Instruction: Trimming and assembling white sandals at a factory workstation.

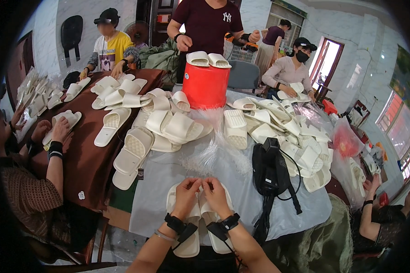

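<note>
A pair of cream slide slippers lies side by side at the near edge of the grey-covered table, the left slipper (188,245) beside the right slipper (222,246). Above their straps, my left hand (187,194) and my right hand (216,196) meet with fingertips pinched together. Whatever is between the fingers is too small to make out. Just beyond them, a bundle of thin clear plastic strands (214,152) spreads over the cloth. Each of my wrists wears a black strapped device.
A red bucket (205,88) with slippers on top stands at the table's far side. Slippers pile up at left (177,127) and right (300,141). A black bag (271,168) with a cable lies right of my hands. Several people work around the tables.
</note>
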`<state>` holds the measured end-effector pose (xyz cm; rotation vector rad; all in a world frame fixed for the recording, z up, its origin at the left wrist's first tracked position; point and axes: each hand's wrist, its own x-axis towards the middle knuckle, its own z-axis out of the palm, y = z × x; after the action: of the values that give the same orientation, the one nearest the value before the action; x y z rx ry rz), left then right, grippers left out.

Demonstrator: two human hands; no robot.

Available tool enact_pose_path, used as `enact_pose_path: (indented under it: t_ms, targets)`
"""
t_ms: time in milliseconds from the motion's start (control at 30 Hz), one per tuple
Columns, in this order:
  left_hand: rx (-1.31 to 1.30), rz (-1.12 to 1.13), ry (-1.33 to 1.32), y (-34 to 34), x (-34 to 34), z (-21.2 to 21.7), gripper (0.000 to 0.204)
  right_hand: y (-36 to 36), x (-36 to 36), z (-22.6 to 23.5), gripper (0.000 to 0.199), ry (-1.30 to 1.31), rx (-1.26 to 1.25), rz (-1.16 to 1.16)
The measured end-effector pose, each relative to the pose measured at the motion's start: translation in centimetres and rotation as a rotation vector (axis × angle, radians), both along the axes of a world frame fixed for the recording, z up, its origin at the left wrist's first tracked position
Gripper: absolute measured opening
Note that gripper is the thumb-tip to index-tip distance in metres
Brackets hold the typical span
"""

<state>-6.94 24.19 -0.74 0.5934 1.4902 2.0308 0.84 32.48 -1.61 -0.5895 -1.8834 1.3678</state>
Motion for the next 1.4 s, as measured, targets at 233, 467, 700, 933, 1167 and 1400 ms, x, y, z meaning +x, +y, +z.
enact_pose_path:
  t_ms: [233, 467, 700, 933, 1167, 1400]
  targets:
    - [-0.015, -0.031, -0.021, 0.0, 0.2, -0.2, 0.016, 0.2, 0.1, -0.4, 0.018, -0.064, 0.035, 0.001]
    - [-0.037, 0.04, -0.015, -0.4, -0.2, -0.4, 0.017, -0.3, -0.3, -0.4, 0.019, -0.04, 0.025, 0.067]
    - [-0.077, -0.012, 0.037, 0.4, 0.1, -0.8, 0.015, 0.3, 0.5, -0.6, 0.017, -0.053, -0.043, 0.0]
    - [-0.148, 0.096, 0.149, -0.4, -1.3, -1.2, 0.016, -0.3, -2.0, -1.6, 0.017, 0.007, 0.056, 0.005]
    - [-0.128, -0.005, 0.162, 0.4, -0.5, -1.9, 0.02, 0.1, 0.1, -0.4, 0.013, 0.061, -0.03, 0.039]
    - [-0.084, 0.125, 0.066, 0.5, 0.3, -1.2, 0.019, -0.2, -1.0, -1.7, 0.013, 0.088, 0.09, 0.005]
